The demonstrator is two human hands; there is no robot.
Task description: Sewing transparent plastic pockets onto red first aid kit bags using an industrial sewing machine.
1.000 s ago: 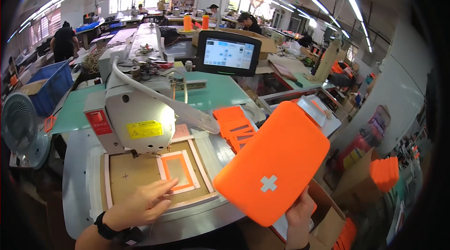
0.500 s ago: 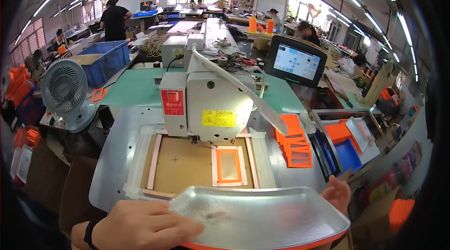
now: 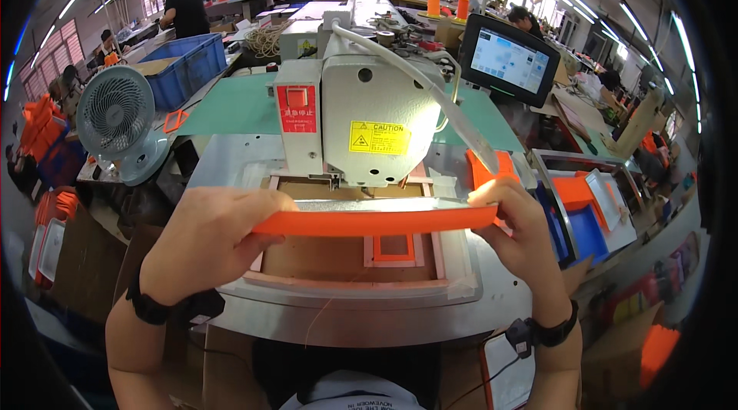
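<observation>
Held nearly edge-on in front of the industrial sewing machine [image 3: 377, 114] is a silvery panel with an orange edge [image 3: 384, 222]. My left hand [image 3: 219, 233] pinches its left end between thumb and fingers. At the other end, my right hand [image 3: 523, 229] is closed on the corner in the same way. Below and behind the panel lies a flat brown board with a pale wooden border [image 3: 307, 264]. On that board sits a small orange rectangular frame [image 3: 393, 258], partly covered by the panel. Orange frame pieces [image 3: 492, 164] show behind my right hand.
A touchscreen [image 3: 507, 60] stands at the right, above a box with orange and blue pieces [image 3: 588, 229]. On the left are a fan [image 3: 115, 114] and a blue crate [image 3: 181, 72]. A white panel with an orange rim [image 3: 511, 371] lies low by my right forearm. People work farther back.
The panel has risen and tilted from showing its silvery face to nearly edge-on. My right hand, earlier with fingers apart near its corner, now grips its right end. The view has shifted.
</observation>
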